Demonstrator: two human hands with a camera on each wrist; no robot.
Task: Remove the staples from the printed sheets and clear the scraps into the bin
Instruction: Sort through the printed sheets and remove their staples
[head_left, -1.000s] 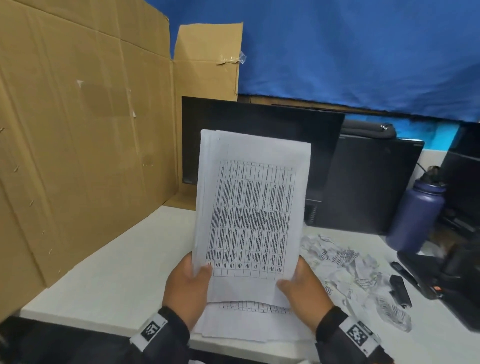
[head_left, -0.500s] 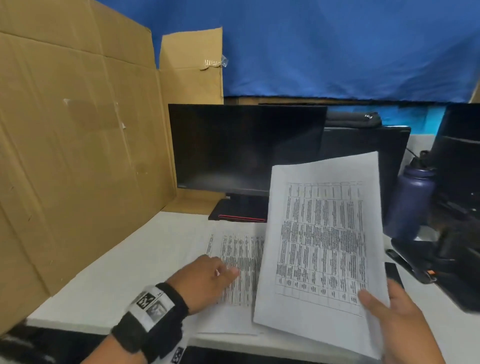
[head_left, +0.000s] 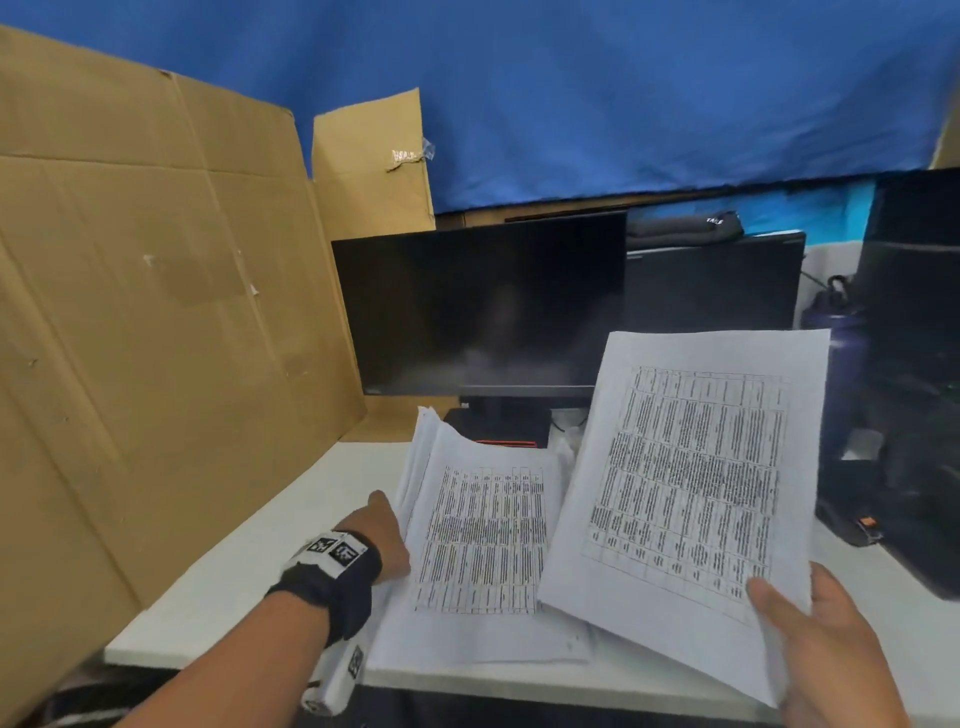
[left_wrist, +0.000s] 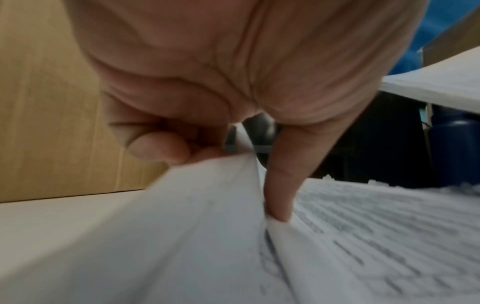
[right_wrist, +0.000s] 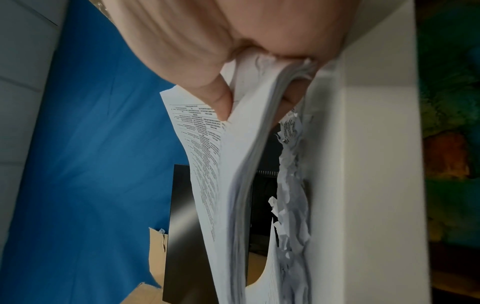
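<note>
My right hand (head_left: 795, 613) holds a thick stack of printed sheets (head_left: 691, 467) by its lower right corner, thumb on top, raised and tilted over the right side of the table. A second stack of printed sheets (head_left: 483, 540) lies on the white table (head_left: 244, 566). My left hand (head_left: 387, 530) grips its left edge. In the left wrist view the thumb (left_wrist: 279, 197) presses on the printed page while the curled fingers (left_wrist: 158, 148) lift the edge. Torn paper scraps (right_wrist: 293, 205) lie on the table under the raised stack. No bin or staple shows.
A tall cardboard wall (head_left: 156, 338) stands along the left. A dark monitor (head_left: 483, 306) and a second one (head_left: 711, 286) stand behind the sheets. A purple bottle (head_left: 841, 338) and black gear (head_left: 893, 499) crowd the right side.
Both hands held one stack upright. The right hand carried it off to the right, while the left hand dropped to the sheets on the table and now lifts their left edge.
</note>
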